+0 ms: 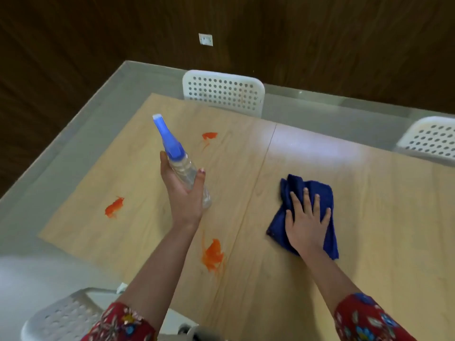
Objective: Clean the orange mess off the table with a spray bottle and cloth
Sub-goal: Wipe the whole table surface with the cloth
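My left hand (183,193) is closed around the clear body of a spray bottle (183,166), held up above the counter (246,291). My thumb and fingers wrap the bottle, and its blue spray head (168,139) points away from me, toward the far left corner of the counter. The clear bottom end of the bottle sticks out below my palm.

My right hand (306,222) lies flat and open, fingers spread, pressing on a dark blue cloth (305,190). The cloth is bunched and folded and rests on the counter to the right of the seam (258,173) that runs across the wooden top from the near edge to the far edge. My hand covers its middle and the fabric shows on all sides.

Three orange stains mark the counter, all to the left of the seam. One stain (209,136) is near the far edge, just beyond the bottle. A second stain (114,207) lies close to the left edge. The third stain (213,254), the largest, sits toward the near edge beside my left forearm. The cloth is well apart from all three.

A white perforated chair (224,94) stands at the far edge, another chair (430,139) at the far right, and a third chair (64,318) at the near left corner. My sleeves (369,321) are red with a flower print.
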